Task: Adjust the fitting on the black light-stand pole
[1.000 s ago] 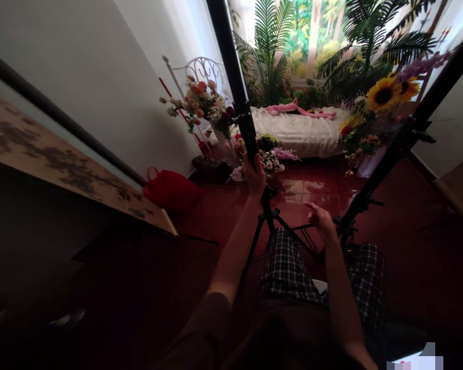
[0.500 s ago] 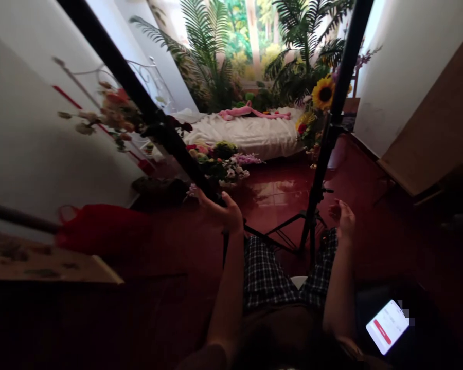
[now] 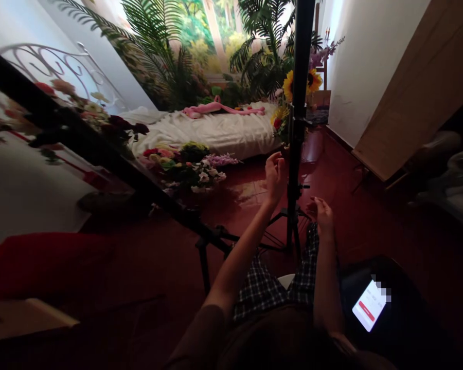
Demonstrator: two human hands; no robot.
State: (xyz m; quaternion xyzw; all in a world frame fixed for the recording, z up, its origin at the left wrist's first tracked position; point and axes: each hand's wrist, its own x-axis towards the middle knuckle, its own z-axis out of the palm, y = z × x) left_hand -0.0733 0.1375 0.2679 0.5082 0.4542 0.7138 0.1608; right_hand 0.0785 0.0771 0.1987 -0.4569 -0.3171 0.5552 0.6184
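The left hand [image 3: 275, 179] is raised with its fingers half curled and the thumb a little apart, just beside the upright black stand [image 3: 299, 97]; whether it touches the pole, I cannot tell. The right hand [image 3: 324, 215] is on the stand's other side, lower down, fingers bent toward the thumb; shadow hides whether they meet. The top edge cuts off this pole, which covers part of the sunflowers [image 3: 315, 80]. The slanting black stand [image 3: 119, 162] runs out at the left edge, its foot partly behind the left forearm. Plaid trousers [image 3: 254, 290] show below. A lit phone [image 3: 367, 311] lies to the right, one corner pixelated, on a dark surface of unclear outline. Beyond, flowers [image 3: 200, 169] hide some of the white bed [image 3: 231, 133].
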